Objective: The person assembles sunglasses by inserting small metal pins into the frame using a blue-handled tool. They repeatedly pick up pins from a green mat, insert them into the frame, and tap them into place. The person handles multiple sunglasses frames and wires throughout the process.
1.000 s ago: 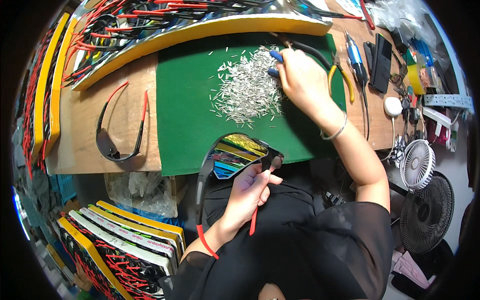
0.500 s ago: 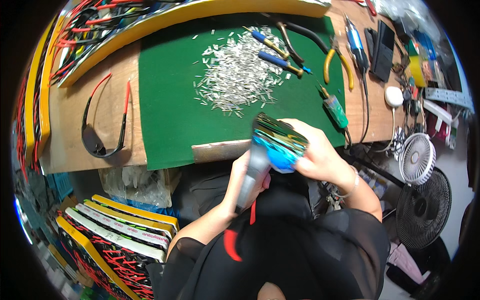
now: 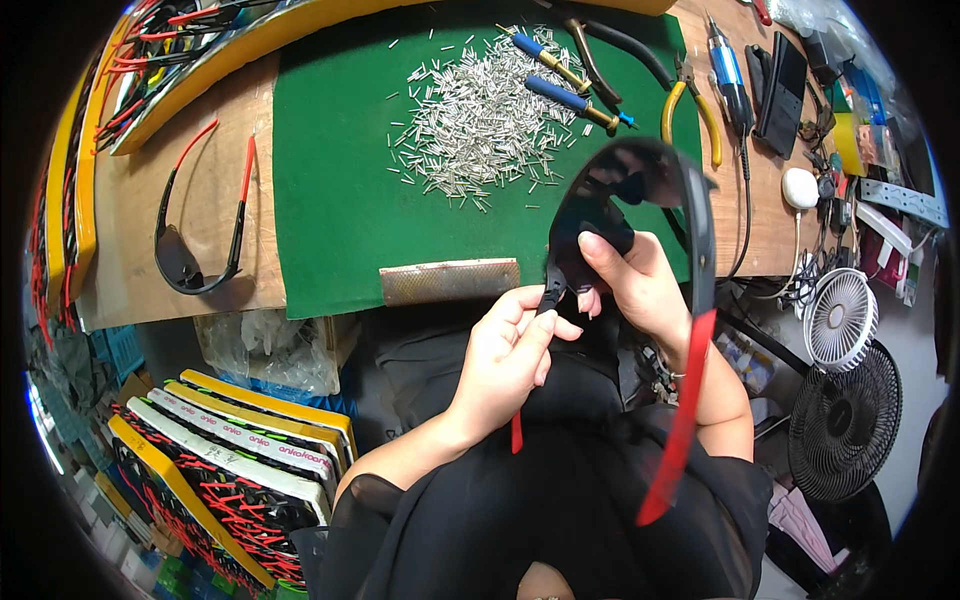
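Note:
Held between both hands above my lap is a pair of black sunglasses (image 3: 640,165) with dark lenses and red temple ends. My left hand (image 3: 500,355) is closed, its thumb and fingers pinching the black temple near the hinge. My right hand (image 3: 645,290) grips the lens, the thumb lying on its dark surface. One temple reaches down past the right wrist to a red tip (image 3: 675,450), slightly blurred. Just beyond the left hand, at the table's front edge, is a worn metal-faced block (image 3: 450,281).
On the green mat (image 3: 330,220) lies a heap of small silvery pins (image 3: 480,130). Beyond it are blue-handled screwdrivers (image 3: 560,92) and yellow-handled pliers (image 3: 672,110). Another pair of sunglasses (image 3: 190,275) rests at left. Racks of temples (image 3: 230,470) stand lower left, fans (image 3: 840,320) at right.
The sunglasses have been turned and raised, so a temple now swings out to the right. My left hand has shifted to the hinge, and my right thumb now presses the lens.

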The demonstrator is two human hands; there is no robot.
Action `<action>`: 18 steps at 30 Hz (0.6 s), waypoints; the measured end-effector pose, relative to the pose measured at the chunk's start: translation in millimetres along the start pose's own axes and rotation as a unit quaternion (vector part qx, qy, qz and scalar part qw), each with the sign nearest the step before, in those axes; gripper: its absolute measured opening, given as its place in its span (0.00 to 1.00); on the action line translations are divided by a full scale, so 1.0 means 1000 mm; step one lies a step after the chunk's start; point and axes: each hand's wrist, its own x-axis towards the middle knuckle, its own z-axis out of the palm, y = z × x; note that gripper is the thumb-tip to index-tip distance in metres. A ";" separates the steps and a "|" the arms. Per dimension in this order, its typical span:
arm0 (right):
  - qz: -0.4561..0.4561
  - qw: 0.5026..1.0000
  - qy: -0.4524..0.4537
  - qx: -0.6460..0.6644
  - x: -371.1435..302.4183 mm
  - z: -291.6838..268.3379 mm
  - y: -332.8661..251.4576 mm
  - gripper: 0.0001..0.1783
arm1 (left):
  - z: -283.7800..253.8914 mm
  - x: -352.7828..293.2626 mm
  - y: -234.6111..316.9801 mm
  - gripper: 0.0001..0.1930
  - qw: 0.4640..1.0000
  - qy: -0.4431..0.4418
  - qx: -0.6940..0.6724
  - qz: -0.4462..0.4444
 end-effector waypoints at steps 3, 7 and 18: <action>-0.034 0.999 0.014 -0.026 -0.003 0.002 0.006 0.10 | -0.001 0.002 0.004 0.12 1.000 -0.001 0.001 -0.017; -0.050 0.994 0.037 -0.093 -0.005 0.003 0.012 0.06 | 0.000 0.002 0.005 0.12 1.000 0.002 -0.003 -0.010; -0.038 0.994 0.072 -0.073 -0.004 0.013 0.015 0.10 | -0.004 0.001 0.010 0.11 0.996 0.017 -0.021 -0.081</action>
